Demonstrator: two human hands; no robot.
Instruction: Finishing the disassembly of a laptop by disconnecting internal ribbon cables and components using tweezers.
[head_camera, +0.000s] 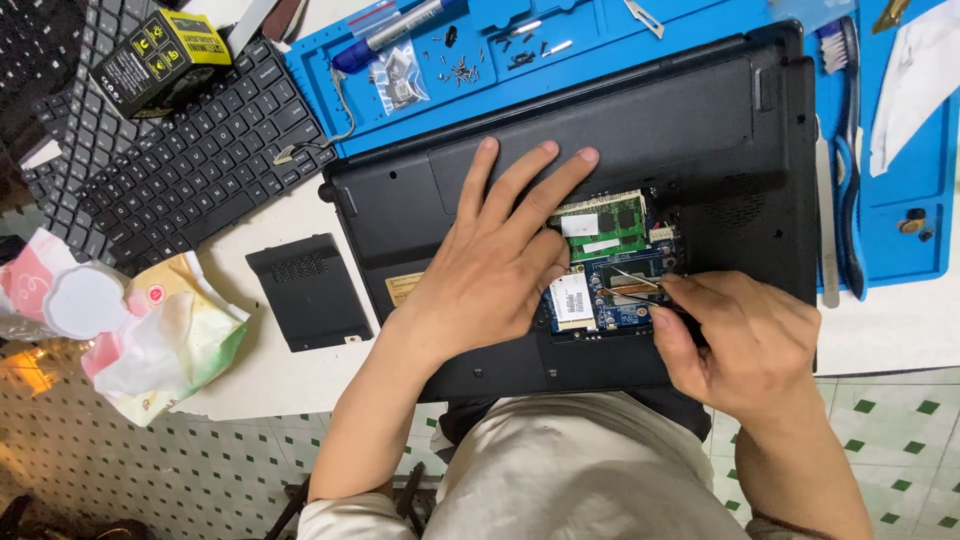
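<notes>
A black laptop (620, 130) lies bottom-up on a blue work mat (560, 75), with one compartment open. Inside it I see a green circuit board (612, 225) and a blue board (610, 300). My left hand (500, 260) rests flat on the laptop's underside, fingers spread, its thumb side at the edge of the open compartment. My right hand (745, 345) pinches a pair of thin metal tweezers (635, 285), whose tips reach onto the blue board.
A loose black cover panel (310, 292) lies on the white table left of the laptop. A detached keyboard (170, 150) with a yellow-black box (160, 60) sits at the far left. Several screws (462, 68), pens and a blue-handled brush (845, 150) lie on the mat. Crumpled wrappers (150, 330) lie near the table's front edge.
</notes>
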